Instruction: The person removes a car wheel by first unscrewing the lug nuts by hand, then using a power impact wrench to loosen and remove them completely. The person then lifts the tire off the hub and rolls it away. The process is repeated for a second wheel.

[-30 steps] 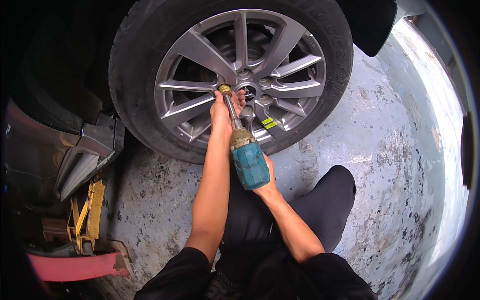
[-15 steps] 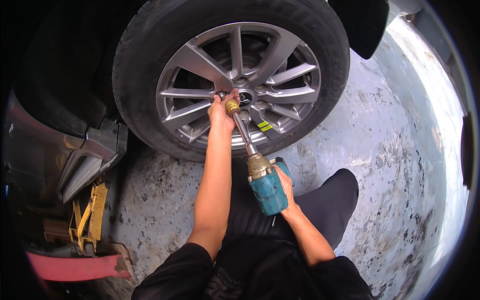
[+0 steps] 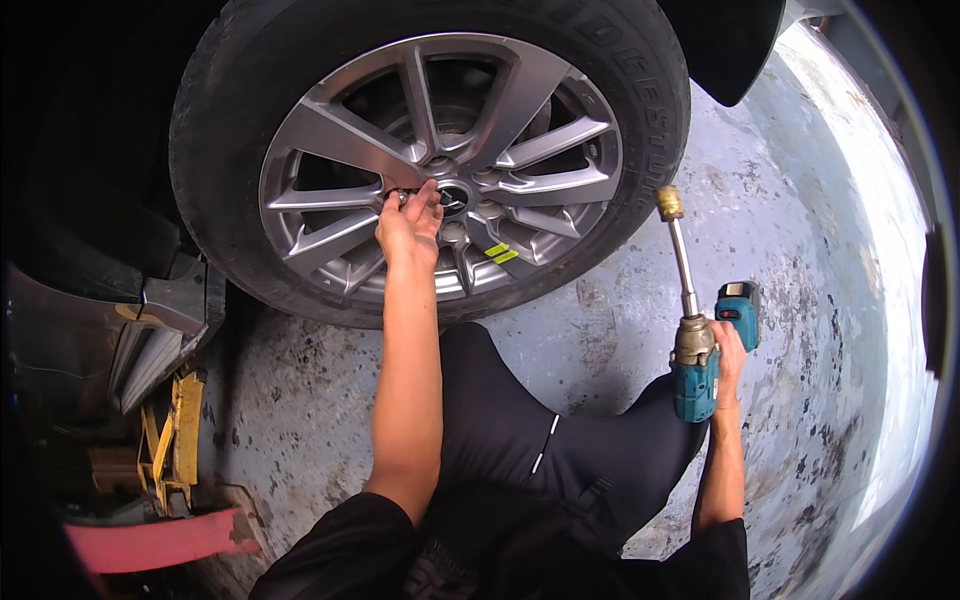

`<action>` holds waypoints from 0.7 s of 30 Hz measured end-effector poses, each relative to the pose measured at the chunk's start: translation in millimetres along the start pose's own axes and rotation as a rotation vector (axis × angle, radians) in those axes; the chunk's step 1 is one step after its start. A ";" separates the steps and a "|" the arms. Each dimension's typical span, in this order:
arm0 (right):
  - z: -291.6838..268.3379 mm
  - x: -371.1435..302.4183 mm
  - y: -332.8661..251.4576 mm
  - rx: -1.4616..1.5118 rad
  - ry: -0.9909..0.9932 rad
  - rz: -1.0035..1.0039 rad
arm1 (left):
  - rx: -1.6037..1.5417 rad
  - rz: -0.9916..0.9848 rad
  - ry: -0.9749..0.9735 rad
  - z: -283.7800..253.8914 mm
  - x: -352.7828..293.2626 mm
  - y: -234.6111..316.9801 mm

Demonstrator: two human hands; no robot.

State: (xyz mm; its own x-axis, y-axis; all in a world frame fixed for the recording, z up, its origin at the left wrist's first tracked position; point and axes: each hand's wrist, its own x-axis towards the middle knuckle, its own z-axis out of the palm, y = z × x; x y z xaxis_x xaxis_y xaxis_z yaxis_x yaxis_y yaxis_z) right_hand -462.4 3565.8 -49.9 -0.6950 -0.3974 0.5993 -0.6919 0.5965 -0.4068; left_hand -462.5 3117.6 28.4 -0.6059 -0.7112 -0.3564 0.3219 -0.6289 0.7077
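Right grip (image 3: 729,352) round impact wrench (image 3: 693,342), open floor (image 3: 815,240) beside, tyre edge (image 3: 674,130) near; left grip (image 3: 408,230) on nut (image 3: 403,198) unclear.

My far-off wearer in a black shirt (image 3: 540,560), short loose sleeves (image 3: 335,535), faint chest print (image 3: 436,574), dark trousers (image 3: 490,435) with a thin white line (image 3: 545,445), bare left hand (image 3: 408,232), bare right hand (image 3: 731,362)

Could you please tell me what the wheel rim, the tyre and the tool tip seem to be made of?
Wheel rim: probably metal, smooth silver-grey; it reflects light.
Tyre: very likely rubber, dull black, with little shine.
Tool tip: seems metal, gold-coloured and slightly shiny; whether brass or just coated, I cannot tell.
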 end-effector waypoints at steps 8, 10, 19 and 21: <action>-9.4 -114.1 109.7 -0.406 -0.198 0.443 | 0.107 -0.042 0.103 12.0 -4.8 -2.1; 10.2 -156.4 123.8 -0.450 -0.250 0.564 | 0.125 -0.016 0.128 15.4 -5.9 -1.9; 78.3 -240.3 79.2 -0.499 -0.472 0.773 | 0.168 -0.001 0.143 18.1 -6.5 -0.8; 82.4 -243.8 72.5 -0.474 -0.476 0.736 | 0.158 -0.010 0.155 18.3 -7.6 -0.9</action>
State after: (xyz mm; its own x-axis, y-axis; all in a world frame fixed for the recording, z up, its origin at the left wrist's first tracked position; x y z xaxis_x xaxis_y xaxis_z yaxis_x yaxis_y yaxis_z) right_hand -359.3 3648.5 -282.3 -0.9973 0.0072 -0.0728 0.0207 0.9822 -0.1867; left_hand -471.5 3129.3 41.6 -0.4856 -0.7526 -0.4447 0.1912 -0.5878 0.7861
